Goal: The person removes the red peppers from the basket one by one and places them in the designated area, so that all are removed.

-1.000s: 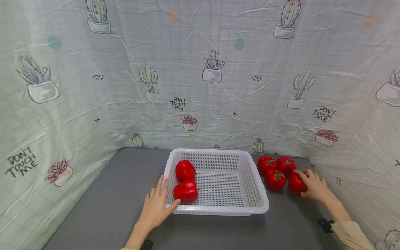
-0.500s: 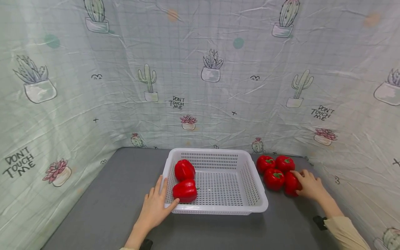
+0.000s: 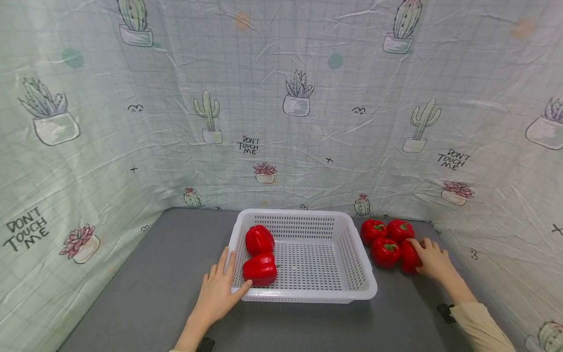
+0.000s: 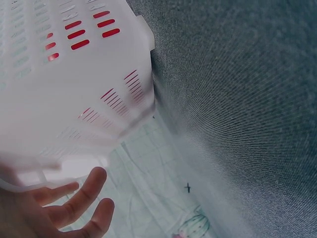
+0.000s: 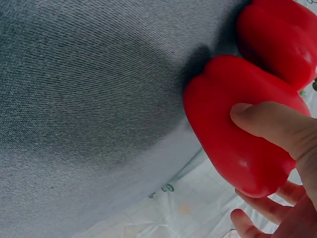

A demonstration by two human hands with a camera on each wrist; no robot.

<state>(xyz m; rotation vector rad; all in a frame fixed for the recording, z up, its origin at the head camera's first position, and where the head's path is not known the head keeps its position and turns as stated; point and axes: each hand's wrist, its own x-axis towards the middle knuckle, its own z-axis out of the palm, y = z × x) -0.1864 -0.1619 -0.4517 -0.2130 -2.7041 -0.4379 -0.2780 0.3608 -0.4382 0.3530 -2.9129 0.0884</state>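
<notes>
Red bell pepper (image 3: 410, 257) is, in the head view, at 4 o'clock, and the right hand (image 3: 434, 259) holds it between thumb and fingers. Three more peppers (image 3: 385, 253) stand beside it, close together, from its 9 o'clock round to its 12 o'clock, with green stems turned up. At 6 o'clock there is a white basket (image 3: 308, 295) with many small slots, placed on the grey surface (image 3: 167, 274). Inside, along its 9 o'clock wall, two red peppers (image 3: 260, 269) touch each other; the nearer one lies on its side. The left hand (image 3: 218, 288) rests at the basket's 8 o'clock corner, with fingers straight and spread wide, holding no pepper. Behind everything hangs a pale sheet (image 3: 268, 112) printed with cacti.

In the left wrist view, the basket wall fills 10 o'clock, and red shows through some slots. The fingers reach out at 7 o'clock; their contact with the rim is blurred, so I cannot tell it well.

In the right wrist view, the held pepper is at 3 o'clock, the thumb pressed on its side and fingertips at its lower edge. Another pepper is at 2 o'clock, just beside it.
</notes>
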